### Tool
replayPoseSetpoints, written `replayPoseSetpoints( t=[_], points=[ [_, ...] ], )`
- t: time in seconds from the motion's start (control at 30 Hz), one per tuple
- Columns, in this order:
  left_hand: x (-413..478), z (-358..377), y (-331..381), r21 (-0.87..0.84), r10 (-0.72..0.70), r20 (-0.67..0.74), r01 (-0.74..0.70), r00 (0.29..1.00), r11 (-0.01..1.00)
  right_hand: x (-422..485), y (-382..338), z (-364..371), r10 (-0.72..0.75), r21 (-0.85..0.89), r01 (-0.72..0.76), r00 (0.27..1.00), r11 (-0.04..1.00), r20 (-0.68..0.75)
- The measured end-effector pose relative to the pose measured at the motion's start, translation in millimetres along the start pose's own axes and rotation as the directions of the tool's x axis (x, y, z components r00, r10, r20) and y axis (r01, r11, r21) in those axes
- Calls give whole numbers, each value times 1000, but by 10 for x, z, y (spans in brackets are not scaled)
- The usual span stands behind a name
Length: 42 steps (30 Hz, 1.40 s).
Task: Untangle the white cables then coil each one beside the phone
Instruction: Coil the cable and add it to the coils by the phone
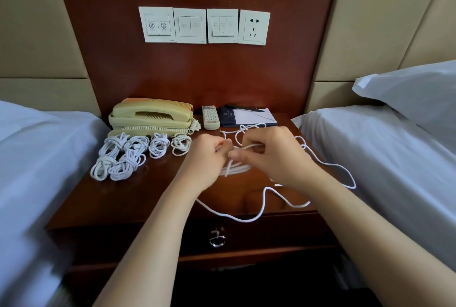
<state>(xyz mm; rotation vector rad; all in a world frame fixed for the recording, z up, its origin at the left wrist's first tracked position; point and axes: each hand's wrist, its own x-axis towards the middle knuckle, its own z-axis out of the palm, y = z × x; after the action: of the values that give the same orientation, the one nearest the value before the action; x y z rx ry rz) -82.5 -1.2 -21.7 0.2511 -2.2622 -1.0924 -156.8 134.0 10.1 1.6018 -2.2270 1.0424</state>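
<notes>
My left hand (207, 156) and right hand (269, 156) pinch the white cable (237, 169), loops crosswise, tail reaching the nightstand's (138, 195) front edge

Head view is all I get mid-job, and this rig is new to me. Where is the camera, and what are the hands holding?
No machine: a person wears one camera on the head, looking down at their bare hands. The left hand and right hand both grip a loose white cable, partly looped between them, the rest trailing across the nightstand. Finished coils lie in front of the phone; a remote and notepad sit to its right.
</notes>
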Motion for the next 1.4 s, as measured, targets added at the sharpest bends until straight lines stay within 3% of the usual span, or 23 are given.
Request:
replayPoseSetpoints(
  t=[0.1,0.17,0.27,0.37,0.43,0.53,0.63,0.7,0.8,0.97,1.07,1.17,1.23,1.33,1.4],
  points=[
    [-31,22,59,-82,-34,115,43,993,996,13,86,-42,107,188,-128,987,974,121],
    [-54,41,103,-153,-25,141,47,990,987,-3,126,-55,101,302,-152,979,941,178],
    [-77,69,146,-295,-23,143,65,989,953,-11,192,-61,116,446,-185,977,876,178],
    [-101,77,205,-504,-37,190,129,981,854,-14,156,26,131,554,-214,974,804,186],
    [-113,63,241,-605,-71,163,157,984,780,-17,112,104,176,583,-240,970,776,165],
    [-108,53,262,-687,-205,-3,147,979,712,-46,61,203,187,415,-208,978,885,93],
    [-56,56,221,-632,-384,-180,193,906,751,-82,9,263,116,212,-141,985,967,126],
    [-35,47,162,-560,-431,-296,210,853,801,-105,-48,305,67,99,-84,984,992,166],
    [-47,28,89,-258,-277,-446,174,851,950,-134,-183,317,53,-84,-33,968,996,247],
    [-36,-19,35,-80,-191,-516,176,835,981,-181,-343,228,26,-297,69,951,952,307],
    [-25,-35,-48,72,-87,-463,136,882,988,-149,-359,147,-43,-358,120,975,926,217],
    [-13,4,-36,179,-29,-341,95,940,979,-103,-238,88,-120,-326,131,991,936,55],
    [-3,31,-25,211,17,-213,29,977,977,-87,-154,46,-94,-235,91,996,968,-2],
    [-18,83,10,82,38,-22,-36,999,996,-29,35,-28,59,6,-59,997,998,-53],
    [-48,117,60,-59,47,13,-46,999,997,4,148,-69,153,229,-150,988,962,7]
  ],
)
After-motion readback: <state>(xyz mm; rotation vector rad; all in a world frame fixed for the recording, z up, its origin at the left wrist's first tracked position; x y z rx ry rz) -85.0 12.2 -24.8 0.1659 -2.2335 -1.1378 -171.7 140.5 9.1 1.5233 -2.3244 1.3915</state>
